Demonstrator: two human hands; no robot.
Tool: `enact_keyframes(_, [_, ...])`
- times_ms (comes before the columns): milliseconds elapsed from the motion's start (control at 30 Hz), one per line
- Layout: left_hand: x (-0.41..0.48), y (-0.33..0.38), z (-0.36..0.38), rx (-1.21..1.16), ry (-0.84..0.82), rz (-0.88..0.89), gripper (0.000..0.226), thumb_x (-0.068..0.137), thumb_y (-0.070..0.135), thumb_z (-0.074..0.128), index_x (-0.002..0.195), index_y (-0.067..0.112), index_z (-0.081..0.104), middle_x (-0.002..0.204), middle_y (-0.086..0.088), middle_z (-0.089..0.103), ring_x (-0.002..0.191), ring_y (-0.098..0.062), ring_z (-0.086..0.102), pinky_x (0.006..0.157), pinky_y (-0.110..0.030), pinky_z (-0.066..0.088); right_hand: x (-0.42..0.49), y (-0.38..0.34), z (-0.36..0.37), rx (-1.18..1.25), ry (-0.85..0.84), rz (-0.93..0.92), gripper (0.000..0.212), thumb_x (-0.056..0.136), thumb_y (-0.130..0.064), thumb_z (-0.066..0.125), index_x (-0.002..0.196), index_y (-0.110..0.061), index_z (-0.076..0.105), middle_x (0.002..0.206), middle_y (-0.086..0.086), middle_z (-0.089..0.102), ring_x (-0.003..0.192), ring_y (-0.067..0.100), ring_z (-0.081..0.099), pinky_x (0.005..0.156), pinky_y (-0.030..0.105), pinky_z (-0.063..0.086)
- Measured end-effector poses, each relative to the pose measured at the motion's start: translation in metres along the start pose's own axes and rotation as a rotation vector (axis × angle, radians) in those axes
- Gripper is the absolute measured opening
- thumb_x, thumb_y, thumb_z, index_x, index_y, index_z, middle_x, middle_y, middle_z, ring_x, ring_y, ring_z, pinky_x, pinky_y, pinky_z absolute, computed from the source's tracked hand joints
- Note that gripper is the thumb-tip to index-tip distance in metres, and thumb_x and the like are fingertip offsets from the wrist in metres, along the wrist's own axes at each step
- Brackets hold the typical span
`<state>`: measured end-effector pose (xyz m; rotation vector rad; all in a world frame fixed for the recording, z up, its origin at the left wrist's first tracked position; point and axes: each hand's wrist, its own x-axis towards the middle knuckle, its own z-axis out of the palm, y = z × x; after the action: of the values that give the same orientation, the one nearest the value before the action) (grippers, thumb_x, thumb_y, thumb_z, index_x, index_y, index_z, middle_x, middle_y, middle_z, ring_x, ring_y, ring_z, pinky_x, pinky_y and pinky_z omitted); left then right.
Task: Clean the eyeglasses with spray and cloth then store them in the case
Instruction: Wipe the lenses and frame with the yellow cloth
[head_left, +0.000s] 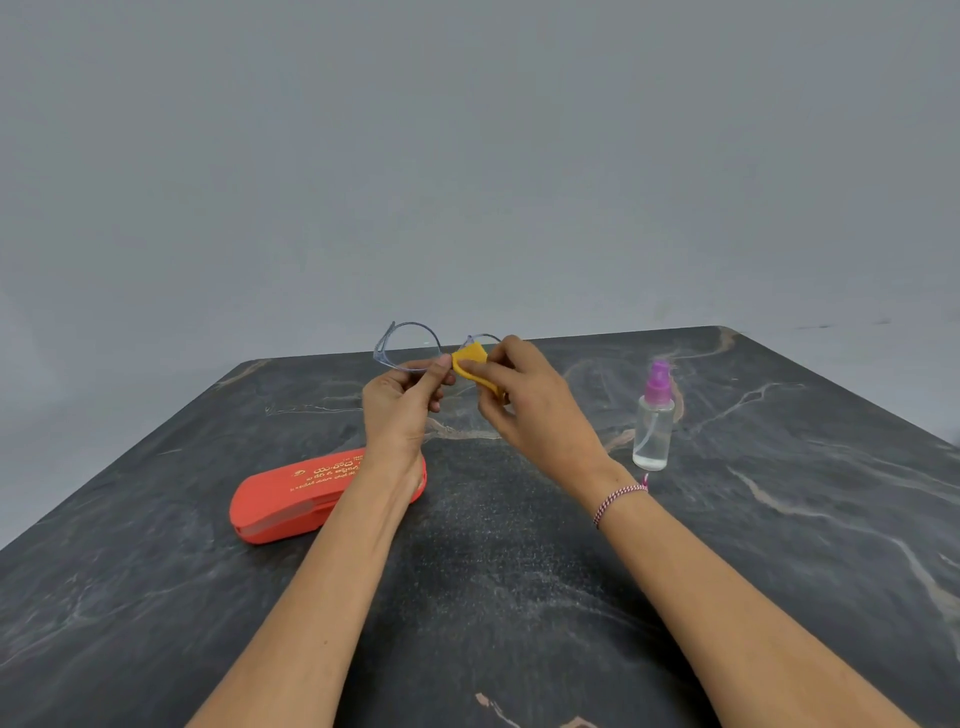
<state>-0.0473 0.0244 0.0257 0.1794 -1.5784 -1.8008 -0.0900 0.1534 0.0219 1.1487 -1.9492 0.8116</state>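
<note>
Two hands are raised above a dark marbled table in the single head view. The eyeglasses, with a clear, thin frame, are held off the surface over the table's far edge. The left hand is closed on the frame near the bridge, thumb and fingertips pinching the lower rim of the left-side lens. The right hand has its thumb and fingers pressed together on a small yellow cloth, which is folded over the other lens, so that lens is mostly hidden.

A red glasses case lies on the table beneath the left forearm; a pale gap is seen along its near edge, but whether it is latched cannot be told. A clear spray bottle with a purple nozzle stands upright to the right, well apart from the hands.

Wiping appears to be the step in hand, with storage not yet done. The glasses are judged to be light, stiff and fragile, with smooth lenses that would smear if touched bare. Hold is best taken at the rim or bridge, as is done now, with only gentle pressure through the soft, limp cloth, since the thin frame could flex or twist.
</note>
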Motion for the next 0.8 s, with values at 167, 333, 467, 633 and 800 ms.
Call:
enact_keyframes(167, [0.002,0.001,-0.002,-0.026,0.055,0.004,0.017,0.083,0.016,0.068,0.068,0.011,0.064,0.05,0.01,0.059,0.045,-0.001,0.042,0.044,-0.011,0.035,0.001,0.008,-0.004,-0.063,0.06,0.073,0.025,0.079,-0.002,0.063,0.102,-0.007,0.07,0.083,0.008,0.052,0.076,0.021,0.052,0.066,0.021,0.038])
enact_keyframes(333, [-0.002,-0.001,0.003,0.009,0.031,-0.014,0.013,0.082,0.019,0.069,0.07,0.013,0.066,0.047,0.012,0.052,0.045,-0.003,0.036,0.045,-0.013,0.031,0.002,0.009,-0.006,-0.088,0.139,0.114,0.033,0.083,0.001,0.062,0.115,-0.007,0.064,0.088,0.009,0.052,0.077,0.017,0.047,0.067,0.019,0.036])
enact_keyframes(467, [-0.005,-0.001,0.005,0.014,0.021,-0.008,0.015,0.082,0.018,0.069,0.069,0.014,0.066,0.045,0.012,0.053,0.043,-0.001,0.035,0.045,-0.013,0.03,0.001,0.001,0.0,-0.058,0.084,0.014,0.036,0.083,0.002,0.061,0.119,-0.006,0.062,0.088,0.012,0.052,0.078,0.023,0.051,0.066,0.024,0.044])
enact_keyframes(633, [0.0,0.0,0.001,-0.08,0.087,-0.01,0.019,0.083,0.016,0.068,0.065,0.012,0.063,0.047,0.011,0.054,0.044,-0.002,0.037,0.044,-0.013,0.031,0.0,-0.002,0.002,-0.061,-0.038,-0.043,0.035,0.082,0.0,0.062,0.116,-0.009,0.064,0.088,0.01,0.053,0.08,0.021,0.049,0.066,0.021,0.039])
enact_keyframes(800, [0.002,0.001,0.0,-0.128,0.092,-0.027,0.018,0.083,0.014,0.068,0.066,0.014,0.061,0.047,0.011,0.055,0.042,-0.001,0.037,0.043,-0.013,0.03,0.002,0.007,-0.005,-0.091,0.071,0.021,0.03,0.078,0.003,0.064,0.107,-0.005,0.068,0.083,0.011,0.052,0.075,0.023,0.05,0.064,0.024,0.041])
